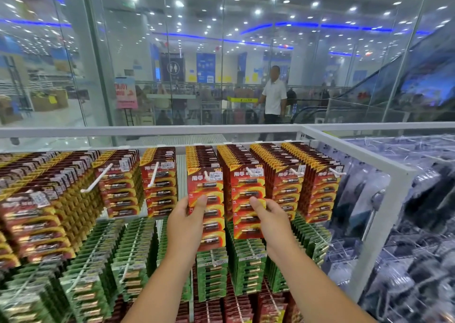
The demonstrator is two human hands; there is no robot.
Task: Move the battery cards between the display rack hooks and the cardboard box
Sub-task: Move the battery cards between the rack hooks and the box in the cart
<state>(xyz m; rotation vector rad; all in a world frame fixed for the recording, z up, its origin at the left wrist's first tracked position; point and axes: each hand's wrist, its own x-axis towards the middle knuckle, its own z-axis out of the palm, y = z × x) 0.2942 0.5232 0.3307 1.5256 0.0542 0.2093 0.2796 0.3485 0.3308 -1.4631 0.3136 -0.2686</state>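
Red and yellow battery cards hang in rows on white hooks across the top of the display rack [384, 155]. My left hand [188, 218] grips the front card of one stack [209, 199] by its left edge, thumb on its face. My right hand [267, 212] grips the front card of the neighbouring stack [247, 192] at its right edge. Both cards still sit at the fronts of their stacks. Bare white hooks [97, 181] stick out from the stacks further left. No cardboard box is in view.
Green battery cards [214, 271] fill the row below, more red cards under them. A white frame post [379, 226] bounds the rack on the right, with clear-packaged goods [418, 224] beyond. Behind a glass wall a person in a white shirt [273, 96] stands.
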